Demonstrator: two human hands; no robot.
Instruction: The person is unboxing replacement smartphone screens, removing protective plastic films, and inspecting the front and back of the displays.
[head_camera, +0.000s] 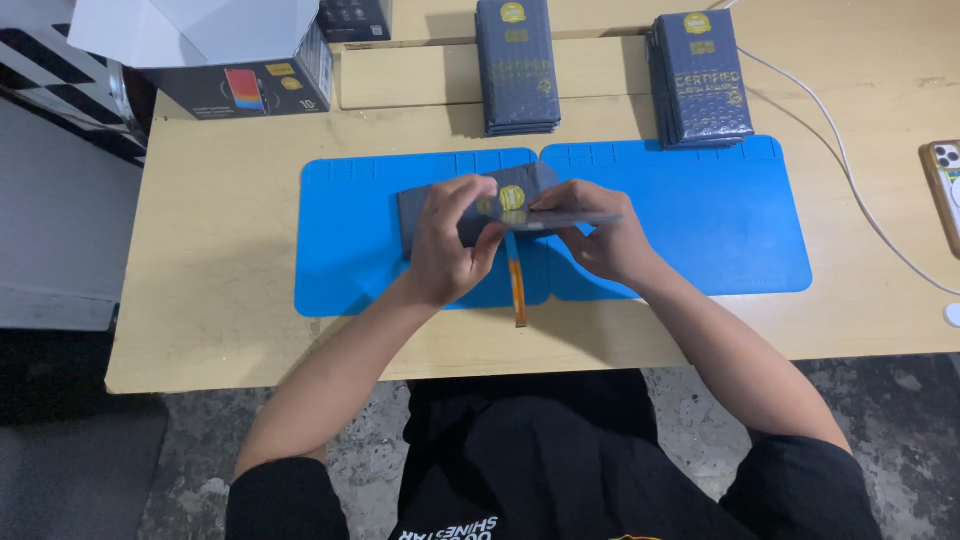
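My left hand (450, 240) grips a flat dark grey packet (425, 212) with a yellow round mark, held just above the blue mat (340, 250). My right hand (600, 235) pinches a thin dark flat piece (580, 217) sticking out of the packet's right end. An orange-handled tool (517, 290) lies under the hands, pointing toward the table's near edge. Both hands meet over the seam where the two blue mats join.
Two stacks of similar dark packets (516, 65) (702, 80) stand behind the second blue mat (730, 220). An open box (250, 85) sits at the back left. A phone (945, 190) and a white cable (850, 170) lie at the right on the wooden table (210, 250).
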